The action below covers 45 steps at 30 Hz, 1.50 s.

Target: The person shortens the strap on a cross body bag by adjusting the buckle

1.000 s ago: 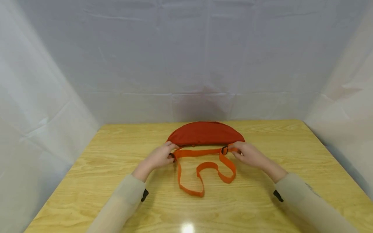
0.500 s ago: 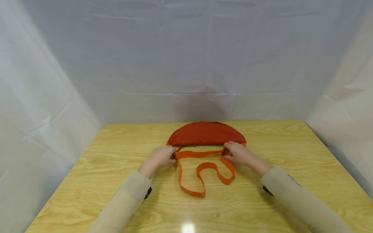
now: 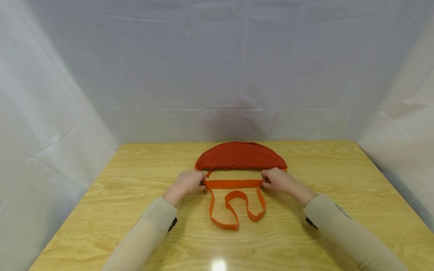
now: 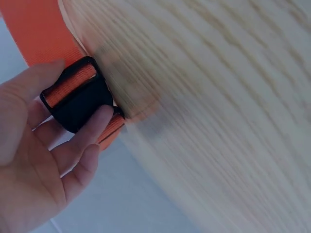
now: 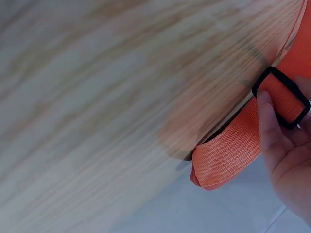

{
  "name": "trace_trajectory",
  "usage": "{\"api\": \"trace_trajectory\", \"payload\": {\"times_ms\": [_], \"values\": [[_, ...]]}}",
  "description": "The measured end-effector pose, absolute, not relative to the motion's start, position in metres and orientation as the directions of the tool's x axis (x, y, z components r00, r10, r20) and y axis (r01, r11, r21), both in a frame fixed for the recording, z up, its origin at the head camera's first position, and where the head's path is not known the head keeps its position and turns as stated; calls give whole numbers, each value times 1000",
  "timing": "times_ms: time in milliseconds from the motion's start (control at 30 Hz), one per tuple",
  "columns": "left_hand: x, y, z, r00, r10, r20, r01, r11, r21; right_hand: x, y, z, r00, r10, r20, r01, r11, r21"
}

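A red waist bag (image 3: 240,156) lies at the back of the table, its curved side away from me. In front of it, a stretch of orange strap (image 3: 234,184) runs straight between both hands, and the rest loops loosely toward me. My left hand (image 3: 190,183) holds the strap's left end; the left wrist view shows thumb and fingers pinching a black plastic buckle (image 4: 80,104) threaded with the webbing. At the strap's right end, my right hand (image 3: 280,181) pinches a black slider (image 5: 290,86), seen in the right wrist view with strap passing through it.
A wooden table (image 3: 118,210) spreads beneath everything. Pale sheeting (image 3: 237,67) hangs behind it, with more along the left and right sides. A small orange cord (image 3: 209,174) sticks out at the bag's front edge near the left hand.
My right hand has moved left along the strap from near the bag's right corner to the slider. The front stretch has pulled straight and come toward me; the loop's right part has shifted left.
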<state>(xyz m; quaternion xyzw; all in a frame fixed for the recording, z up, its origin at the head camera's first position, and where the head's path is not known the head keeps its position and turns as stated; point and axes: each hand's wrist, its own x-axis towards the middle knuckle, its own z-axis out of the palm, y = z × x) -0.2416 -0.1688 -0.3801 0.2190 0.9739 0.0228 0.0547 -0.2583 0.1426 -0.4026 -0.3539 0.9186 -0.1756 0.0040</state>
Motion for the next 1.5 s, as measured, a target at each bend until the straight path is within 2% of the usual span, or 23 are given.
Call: {"api": "trace_trajectory", "payload": {"times_ms": [267, 567, 833, 1067, 1267, 1500], "values": [[-245, -175, -382, -886, 449, -112, 437, 891, 121, -265, 149, -403, -739, -669, 86, -631, 641, -438], [-244, -177, -382, -876, 467, -120, 449, 881, 149, -267, 159, -405, -685, -724, 86, -661, 567, -492], [-242, -173, -382, -871, 475, -125, 460, 878, 129, -265, 162, -405, -662, -743, 104, -684, 541, -489], [-242, -175, -379, -875, 466, -135, 442, 880, 173, -268, 164, -405, -639, -761, 114, -704, 518, -486], [-241, -192, -380, -872, 474, -121, 459, 878, 136, -269, 184, -408, -660, -737, 142, -707, 546, -450], [-240, -206, -377, -884, 451, -126, 423, 885, 196, -269, 204, -402, -667, -736, 116, -681, 540, -495]]}}
